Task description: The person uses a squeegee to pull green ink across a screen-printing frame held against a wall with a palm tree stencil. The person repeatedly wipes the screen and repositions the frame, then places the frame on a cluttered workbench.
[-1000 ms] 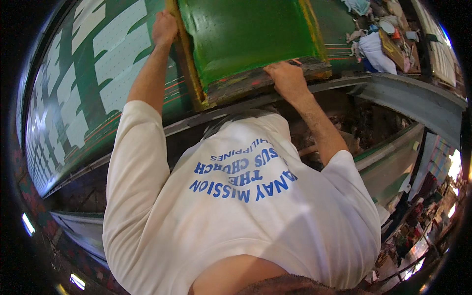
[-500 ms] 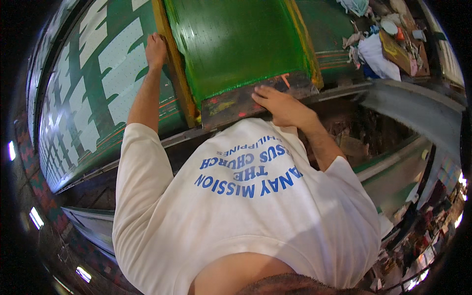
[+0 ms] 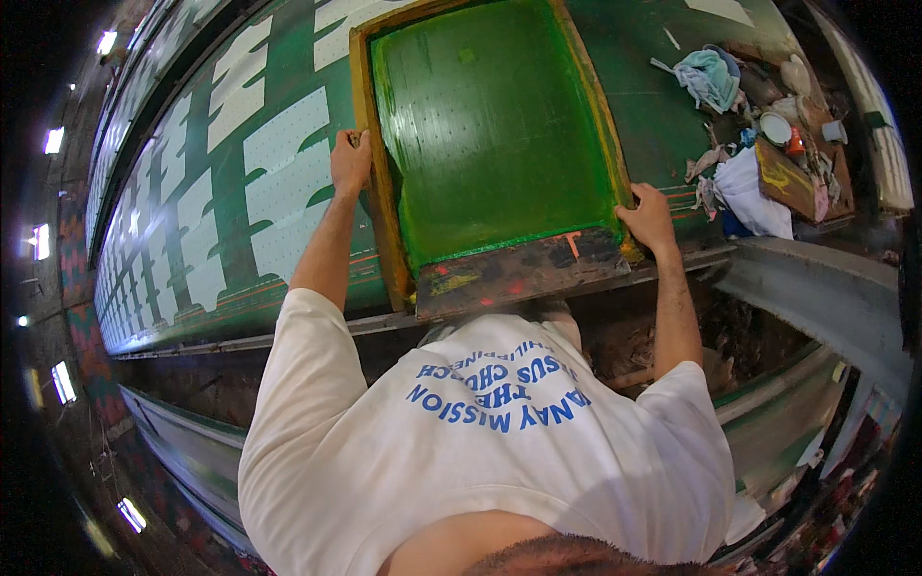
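A screen printing frame (image 3: 387, 206) with yellow-stained wooden bars lies in front of me on a long green table. Its green mesh (image 3: 495, 144) looks glossy, with brighter green along the edges. A dark, paint-marked strip (image 3: 519, 274) runs across its near end. My left hand (image 3: 351, 161) grips the left bar about midway along, fingers curled against the wood. My right hand (image 3: 650, 219) is closed on the right bar close to the near corner, thumb against the edge. Both hands' fingertips are partly hidden by the bars.
Rows of white cut pieces (image 3: 286, 144) lie on the green table (image 3: 663, 120) to the left. At the far right are a pale blue cloth (image 3: 708, 79), a white cloth (image 3: 754, 192), a white cup (image 3: 774, 128) and cardboard (image 3: 789, 180). A grey metal beam (image 3: 816, 274) stands at the right.
My right hand has moved from the dark near strip to the right bar. My left hand still grips the left bar. The view has tilted, showing more of the frame's far end.
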Action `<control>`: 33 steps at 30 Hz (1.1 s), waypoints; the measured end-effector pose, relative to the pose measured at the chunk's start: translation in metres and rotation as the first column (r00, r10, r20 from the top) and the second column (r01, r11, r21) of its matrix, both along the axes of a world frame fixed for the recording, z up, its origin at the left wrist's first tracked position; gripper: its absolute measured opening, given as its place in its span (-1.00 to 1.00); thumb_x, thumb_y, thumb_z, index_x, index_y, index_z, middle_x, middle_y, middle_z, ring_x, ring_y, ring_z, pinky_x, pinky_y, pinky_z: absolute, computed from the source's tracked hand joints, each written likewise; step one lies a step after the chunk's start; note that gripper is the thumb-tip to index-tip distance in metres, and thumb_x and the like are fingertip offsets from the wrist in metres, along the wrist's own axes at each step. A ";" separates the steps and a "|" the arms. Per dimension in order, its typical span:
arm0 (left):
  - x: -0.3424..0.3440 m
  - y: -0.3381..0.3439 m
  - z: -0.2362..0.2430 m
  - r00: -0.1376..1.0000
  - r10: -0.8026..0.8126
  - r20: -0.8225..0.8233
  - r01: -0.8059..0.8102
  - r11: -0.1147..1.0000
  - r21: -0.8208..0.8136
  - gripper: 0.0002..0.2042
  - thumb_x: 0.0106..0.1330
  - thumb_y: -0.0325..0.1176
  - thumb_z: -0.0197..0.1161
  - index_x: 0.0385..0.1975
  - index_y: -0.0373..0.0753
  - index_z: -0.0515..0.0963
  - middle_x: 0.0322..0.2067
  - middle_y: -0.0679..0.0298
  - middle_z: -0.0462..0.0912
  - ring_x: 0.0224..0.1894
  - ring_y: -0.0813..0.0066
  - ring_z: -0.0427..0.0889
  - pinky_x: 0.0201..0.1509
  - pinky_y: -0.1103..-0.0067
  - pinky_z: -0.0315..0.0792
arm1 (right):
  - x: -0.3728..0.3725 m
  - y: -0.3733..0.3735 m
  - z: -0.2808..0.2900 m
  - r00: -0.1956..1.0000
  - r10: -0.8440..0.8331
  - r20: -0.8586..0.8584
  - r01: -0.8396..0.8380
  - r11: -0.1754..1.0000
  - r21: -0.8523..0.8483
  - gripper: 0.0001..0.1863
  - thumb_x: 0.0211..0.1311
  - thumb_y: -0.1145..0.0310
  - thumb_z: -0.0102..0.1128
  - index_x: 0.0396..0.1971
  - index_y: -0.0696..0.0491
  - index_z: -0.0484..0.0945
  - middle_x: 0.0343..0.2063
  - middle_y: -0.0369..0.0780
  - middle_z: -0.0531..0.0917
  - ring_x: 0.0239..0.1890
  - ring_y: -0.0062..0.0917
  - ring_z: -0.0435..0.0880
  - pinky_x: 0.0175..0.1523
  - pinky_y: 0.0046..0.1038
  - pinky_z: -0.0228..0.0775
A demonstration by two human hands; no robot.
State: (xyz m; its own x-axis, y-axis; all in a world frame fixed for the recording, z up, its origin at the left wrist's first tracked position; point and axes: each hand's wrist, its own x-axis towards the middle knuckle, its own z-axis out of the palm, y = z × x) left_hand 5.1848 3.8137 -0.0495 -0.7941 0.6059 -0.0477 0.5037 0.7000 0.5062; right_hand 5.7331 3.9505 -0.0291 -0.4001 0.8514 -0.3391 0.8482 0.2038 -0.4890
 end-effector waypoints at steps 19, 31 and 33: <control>0.005 -0.040 0.105 0.824 -0.555 0.115 0.369 0.680 0.634 -0.54 0.31 -0.02 0.37 0.08 -0.21 0.64 -0.08 0.03 0.77 -0.03 0.14 0.76 0.09 0.34 0.59 | 0.027 -0.329 0.197 0.816 -0.503 -0.285 0.569 0.786 0.241 -0.37 0.28 0.39 0.34 0.36 0.13 0.49 0.25 -0.11 0.61 0.22 -0.33 0.60 0.31 -0.27 0.40; 0.254 -0.177 0.195 -0.015 -0.999 0.040 0.692 0.018 0.722 -0.32 0.22 -0.10 0.42 0.32 -0.13 0.34 0.11 -0.11 0.47 0.16 -0.15 0.54 0.25 0.13 0.50 | 0.014 -0.845 0.194 0.312 -0.924 -0.220 0.818 0.143 0.557 -0.33 0.35 0.12 0.32 0.33 0.22 0.48 0.38 0.13 0.42 0.39 -0.06 0.44 0.40 -0.06 0.29; 0.295 -0.194 0.203 -0.187 -0.982 0.013 0.708 -0.126 0.695 -0.26 0.16 -0.06 0.46 0.34 -0.11 0.33 0.08 -0.15 0.44 0.11 -0.23 0.56 0.20 0.09 0.53 | -0.006 -0.908 0.180 0.056 -0.908 -0.415 0.873 -0.157 0.462 -0.41 0.35 0.13 0.32 0.25 0.19 0.53 0.36 0.13 0.44 0.37 -0.05 0.46 0.37 -0.06 0.32</control>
